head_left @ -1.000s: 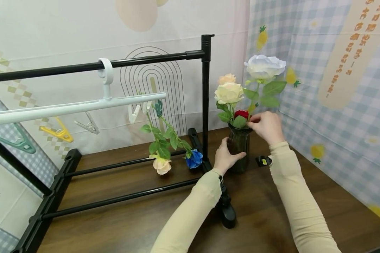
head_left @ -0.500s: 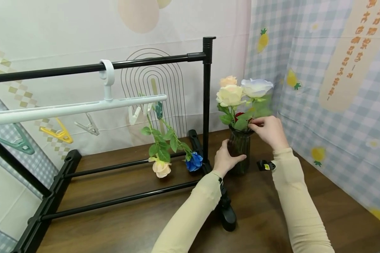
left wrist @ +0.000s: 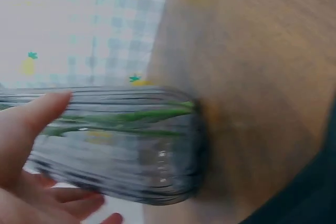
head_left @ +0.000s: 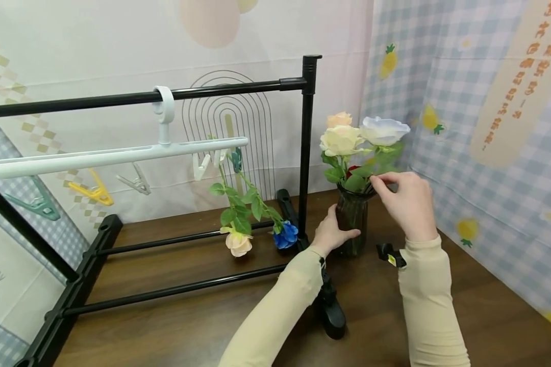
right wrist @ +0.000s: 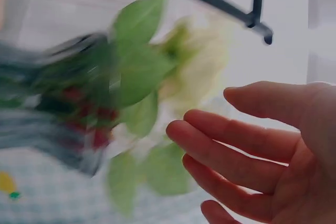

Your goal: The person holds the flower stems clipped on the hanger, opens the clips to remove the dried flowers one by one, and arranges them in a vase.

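Observation:
A dark, see-through ribbed vase (head_left: 357, 216) stands on the table to the right of the rack, holding several artificial roses. A cream rose (head_left: 341, 141), a peach rose (head_left: 339, 120), a pale blue-white rose (head_left: 384, 131) and a low red rose (head_left: 352, 171) show above or near its mouth. My left hand (head_left: 331, 234) grips the vase's side, thumb and fingers spread around it; green stems (left wrist: 131, 116) show through the wall in the left wrist view. Beside the rim is my right hand (head_left: 409, 204), its fingers (right wrist: 220, 156) loosely extended and apart from the leaves in the right wrist view.
Left of the vase stands a black rack (head_left: 306, 132) carrying a white hanger (head_left: 119, 157). Clips hang from the hanger, including a yellow clip (head_left: 94, 191). A peach rose (head_left: 238, 243) and a blue rose (head_left: 285, 234) hang upside down there. A checkered cloth (head_left: 450, 117) lines the right side.
The pale blue-white rose has dropped lower into the vase. My right hand has let go of it and drawn slightly right. My left hand still holds the vase.

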`<state>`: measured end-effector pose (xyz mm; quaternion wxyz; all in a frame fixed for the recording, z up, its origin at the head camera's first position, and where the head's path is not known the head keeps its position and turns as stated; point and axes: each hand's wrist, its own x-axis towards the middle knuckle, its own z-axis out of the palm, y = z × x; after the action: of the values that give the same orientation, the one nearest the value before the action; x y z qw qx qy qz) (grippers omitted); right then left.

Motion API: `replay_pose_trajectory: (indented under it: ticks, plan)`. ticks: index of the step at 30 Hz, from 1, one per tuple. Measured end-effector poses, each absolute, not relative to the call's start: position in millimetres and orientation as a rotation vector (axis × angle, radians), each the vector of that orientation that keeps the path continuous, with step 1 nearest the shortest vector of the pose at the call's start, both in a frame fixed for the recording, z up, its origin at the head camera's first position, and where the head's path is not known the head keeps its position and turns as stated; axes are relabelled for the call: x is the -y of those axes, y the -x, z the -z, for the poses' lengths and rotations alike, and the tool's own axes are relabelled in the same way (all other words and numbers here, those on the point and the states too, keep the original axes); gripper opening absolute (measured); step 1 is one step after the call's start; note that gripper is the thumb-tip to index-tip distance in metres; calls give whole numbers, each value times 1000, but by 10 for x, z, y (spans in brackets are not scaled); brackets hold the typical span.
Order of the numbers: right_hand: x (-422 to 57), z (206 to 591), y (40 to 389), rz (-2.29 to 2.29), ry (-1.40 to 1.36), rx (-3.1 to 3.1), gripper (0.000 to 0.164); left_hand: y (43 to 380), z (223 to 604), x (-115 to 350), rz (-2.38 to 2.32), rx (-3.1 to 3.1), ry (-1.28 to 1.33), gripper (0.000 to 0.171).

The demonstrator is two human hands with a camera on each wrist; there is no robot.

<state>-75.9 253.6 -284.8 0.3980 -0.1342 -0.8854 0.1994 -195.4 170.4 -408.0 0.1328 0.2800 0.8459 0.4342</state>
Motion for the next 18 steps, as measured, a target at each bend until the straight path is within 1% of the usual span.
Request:
replay_pose_trajectory:
  ticks: [4,7,9,11,15,18]
  plan:
    - [-2367,2798,746,-531,218,2186,28,1924,3938,-1590,-1088,-2453,-782,98]
    - [-2250,2809,820,-570,82,2136,21,1934,3801,-1398,-924,-2468,-803,94]
    - [-2173,2822,886,-580,-2,2113,17,1956,3688,-1230,-836,-2468,-856,86]
    - [-2094,2833,952,-580,-76,2103,13,1989,3564,-1045,-813,-2456,-919,74]
    - [-1939,2857,1058,-519,-181,2119,8,2045,3319,-703,-959,-2437,-1036,47]
    - [-1839,2885,1119,-484,-256,2127,6,2071,3179,-512,-1148,-2452,-1085,35]
